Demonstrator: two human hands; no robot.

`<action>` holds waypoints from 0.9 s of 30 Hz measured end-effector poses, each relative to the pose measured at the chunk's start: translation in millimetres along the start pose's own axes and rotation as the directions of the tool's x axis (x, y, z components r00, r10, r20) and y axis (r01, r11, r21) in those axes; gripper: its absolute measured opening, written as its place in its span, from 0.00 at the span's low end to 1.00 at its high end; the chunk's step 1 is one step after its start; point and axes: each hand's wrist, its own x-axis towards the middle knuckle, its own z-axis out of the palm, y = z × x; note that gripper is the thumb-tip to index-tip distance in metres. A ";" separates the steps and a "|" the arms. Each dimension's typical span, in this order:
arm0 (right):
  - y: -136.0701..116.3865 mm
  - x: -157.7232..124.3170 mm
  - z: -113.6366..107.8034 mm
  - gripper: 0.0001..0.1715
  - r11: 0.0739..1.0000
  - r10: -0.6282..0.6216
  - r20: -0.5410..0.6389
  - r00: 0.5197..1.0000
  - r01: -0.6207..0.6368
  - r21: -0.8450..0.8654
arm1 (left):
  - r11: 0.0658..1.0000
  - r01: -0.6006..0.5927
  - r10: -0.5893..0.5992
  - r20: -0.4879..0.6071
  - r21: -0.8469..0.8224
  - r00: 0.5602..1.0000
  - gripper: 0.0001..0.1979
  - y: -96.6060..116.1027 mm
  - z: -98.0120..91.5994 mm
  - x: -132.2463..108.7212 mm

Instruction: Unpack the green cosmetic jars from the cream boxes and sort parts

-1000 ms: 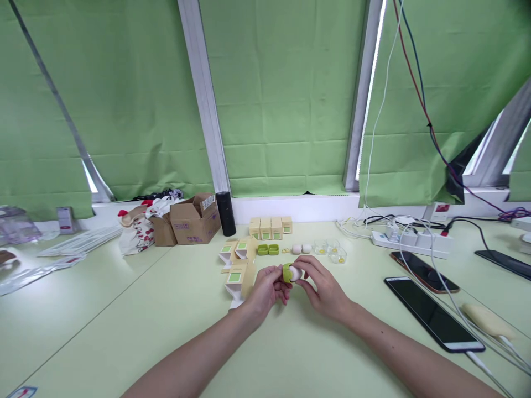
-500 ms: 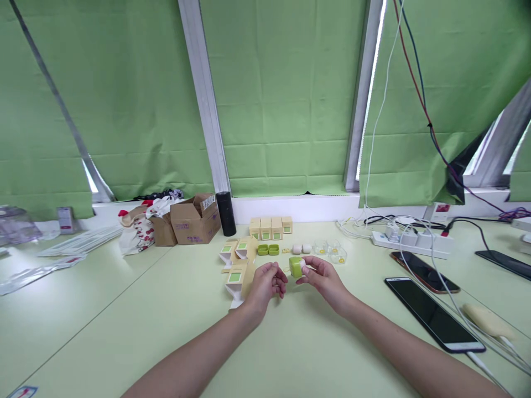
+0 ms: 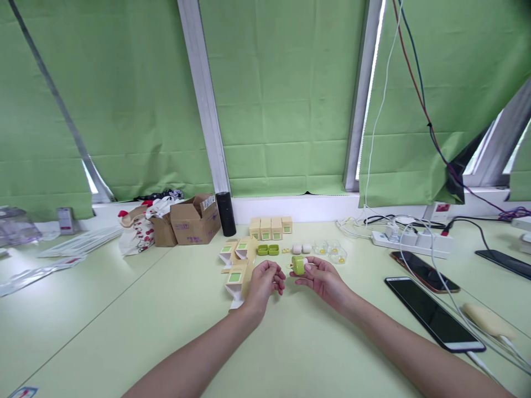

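Note:
My right hand (image 3: 326, 280) grips a small rounded green-and-white case (image 3: 297, 265) between thumb and fingers, above the table. A small pale yellow loop sticks out from its left side. Just left of it is my left hand (image 3: 267, 281), fingers loosely curled and apart, with nothing visible in them and not touching the case. Beyond the hands lie two open green square shells (image 3: 268, 250), small yellow pieces (image 3: 286, 251), two whitish rounded pieces (image 3: 301, 249) and several clear cups with yellow centres (image 3: 331, 250). Opened kraft paper boxes (image 3: 235, 277) lie beside my left hand.
Several closed kraft boxes (image 3: 271, 228) stand at the back. Farther left are a black cylinder (image 3: 225, 214), a cardboard carton (image 3: 194, 225) and a printed cloth bag (image 3: 136, 235). At right lie a black-screened phone (image 3: 433, 314), another phone (image 3: 423, 270), a power strip (image 3: 415, 243) and loose cables.
The green-and-white case has turned in my right hand, so its loop now points left more clearly. My left hand has drawn slightly left, away from it.

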 end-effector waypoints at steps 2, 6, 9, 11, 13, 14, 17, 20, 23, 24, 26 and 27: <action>-1.7 -0.6 0.8 0.27 0.999 -0.029 0.006 1.000 0.029 -0.022 | 1.000 -0.020 0.020 -0.008 0.011 1.000 0.18 1.3 0.3 -0.1; -1.5 0.7 -1.3 0.28 0.983 -0.134 -0.003 0.991 0.132 -0.128 | 0.995 -0.093 0.094 -0.026 0.046 0.995 0.17 2.7 2.5 -1.0; 3.0 3.6 -4.4 0.27 0.956 -0.196 0.004 0.981 0.191 -0.224 | 0.982 -0.167 0.171 -0.041 0.092 0.984 0.16 2.9 4.8 -1.6; 6.7 4.9 -5.5 0.27 0.931 -0.234 0.021 0.972 0.230 -0.282 | 0.970 -0.210 0.217 -0.047 0.126 0.975 0.16 3.2 6.1 -2.4; 9.8 4.7 -5.2 0.27 0.899 -0.271 0.037 0.962 0.267 -0.347 | 0.955 -0.248 0.257 -0.038 0.162 0.966 0.15 4.0 7.0 -4.1; 10.9 3.9 -4.7 0.26 0.878 -0.288 0.043 0.957 0.282 -0.387 | 0.948 -0.262 0.271 -0.030 0.181 0.962 0.15 4.7 7.4 -5.4; 12.0 -0.8 -2.4 0.21 0.778 -0.329 0.069 0.942 0.312 -0.545 | 0.932 -0.271 0.279 0.000 0.243 0.960 0.14 7.2 8.9 -10.8; 11.2 -5.7 -0.4 0.16 0.629 -0.372 0.126 0.920 0.350 -0.694 | 0.918 -0.276 0.274 0.048 0.285 0.961 0.15 9.1 10.7 -16.4; 10.6 -7.6 0.6 0.16 0.514 -0.410 0.189 0.892 0.397 -0.760 | 0.897 -0.300 0.284 0.094 0.325 0.954 0.17 8.7 11.7 -19.6; 10.5 -7.6 0.5 0.16 0.485 -0.424 0.205 0.882 0.412 -0.771 | 0.887 -0.309 0.290 0.107 0.342 0.951 0.17 7.9 11.7 -20.0; 10.6 -7.0 -0.3 0.17 0.426 -0.447 0.234 0.863 0.436 -0.793 | 0.869 -0.324 0.296 0.132 0.375 0.946 0.18 5.7 11.3 -19.8; 10.7 -6.7 -1.0 0.17 0.397 -0.457 0.247 0.854 0.445 -0.803 | 0.863 -0.327 0.294 0.144 0.386 0.945 0.19 4.4 11.0 -19.4</action>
